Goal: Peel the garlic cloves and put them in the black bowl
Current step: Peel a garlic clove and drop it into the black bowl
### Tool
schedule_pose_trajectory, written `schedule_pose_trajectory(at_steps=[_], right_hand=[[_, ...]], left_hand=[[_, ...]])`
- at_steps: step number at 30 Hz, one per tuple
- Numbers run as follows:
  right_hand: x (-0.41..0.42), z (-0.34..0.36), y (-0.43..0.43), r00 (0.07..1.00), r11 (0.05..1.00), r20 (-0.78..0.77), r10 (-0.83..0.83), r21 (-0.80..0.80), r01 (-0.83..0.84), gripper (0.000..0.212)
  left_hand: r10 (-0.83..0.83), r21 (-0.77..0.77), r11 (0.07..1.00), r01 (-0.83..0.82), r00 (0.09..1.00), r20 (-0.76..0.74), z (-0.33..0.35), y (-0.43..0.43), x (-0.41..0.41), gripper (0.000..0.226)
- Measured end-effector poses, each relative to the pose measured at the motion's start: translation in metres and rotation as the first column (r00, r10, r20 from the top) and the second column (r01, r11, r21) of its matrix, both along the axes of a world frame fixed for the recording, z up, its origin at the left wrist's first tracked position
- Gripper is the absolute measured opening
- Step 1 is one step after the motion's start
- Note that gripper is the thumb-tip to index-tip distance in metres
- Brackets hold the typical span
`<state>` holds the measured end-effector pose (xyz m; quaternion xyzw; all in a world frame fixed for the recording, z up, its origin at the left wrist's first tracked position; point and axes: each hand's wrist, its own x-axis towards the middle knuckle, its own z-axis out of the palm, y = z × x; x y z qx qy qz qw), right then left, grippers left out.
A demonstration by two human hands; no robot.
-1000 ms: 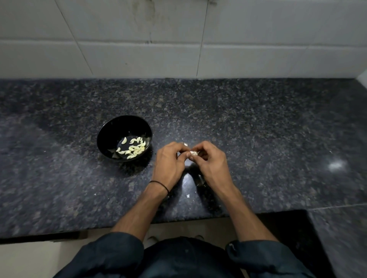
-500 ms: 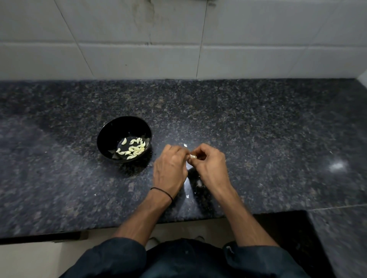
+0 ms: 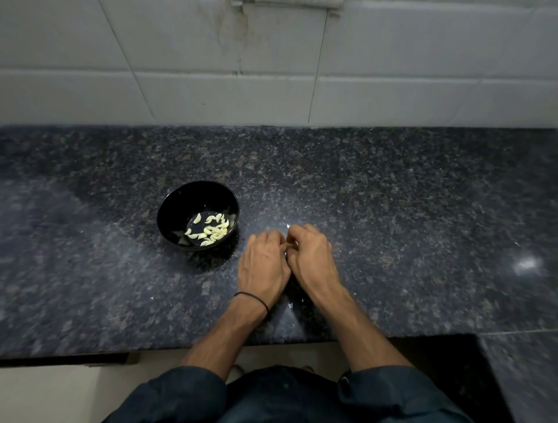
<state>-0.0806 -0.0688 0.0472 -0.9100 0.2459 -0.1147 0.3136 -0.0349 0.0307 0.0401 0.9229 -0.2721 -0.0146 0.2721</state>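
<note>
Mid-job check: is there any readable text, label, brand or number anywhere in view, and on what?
None readable.
Black bowl: plain, no label.
Granite counter and wall tiles: no lettering.
Dark sleeves and black wristband: no print.
Fixture at the wall's top edge: cut off, nothing legible.

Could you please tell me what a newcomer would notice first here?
The pale peeled garlic cloves in the round black bowl stand out, left of centre on the dark speckled stone counter. Just right of it, the left hand and right hand meet, pinching a small garlic clove between them.
</note>
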Motion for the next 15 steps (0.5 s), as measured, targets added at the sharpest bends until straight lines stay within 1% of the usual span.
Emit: schedule_pose_trajectory(at_steps=[2, 5, 8, 11, 15], right_hand=[[0.004, 0.002, 0.002, 1.0, 0.999, -0.014, 0.024, -0.045, -0.025, 0.024], [0.007, 0.005, 0.004, 0.998, 0.995, -0.057, 0.035, -0.09, -0.04, 0.018], [0.008, 0.008, 0.004, 0.997, 0.994, -0.069, 0.021, -0.109, -0.029, 0.021], [0.01, 0.005, -0.002, 0.999, 0.998, -0.038, -0.019, -0.058, 0.017, 0.02], [0.016, -0.009, -0.013, 0.997, 0.997, 0.01, -0.076, 0.032, 0.076, 0.01]], left_hand=[[0.01, 0.017, 1.0, -0.01, 1.0, -0.002, 0.0, 0.001, 0.002, 0.012], [-0.004, 0.021, 1.0, 0.004, 1.0, -0.006, 0.0, 0.002, 0.006, 0.011], [0.003, 0.014, 1.0, -0.004, 1.0, 0.012, -0.001, 0.005, 0.01, 0.011], [0.006, -0.024, 1.0, -0.006, 1.0, 0.009, -0.003, 0.009, 0.013, 0.011], [0.016, -0.111, 0.994, -0.024, 0.997, -0.069, -0.006, 0.012, 0.011, 0.007]])
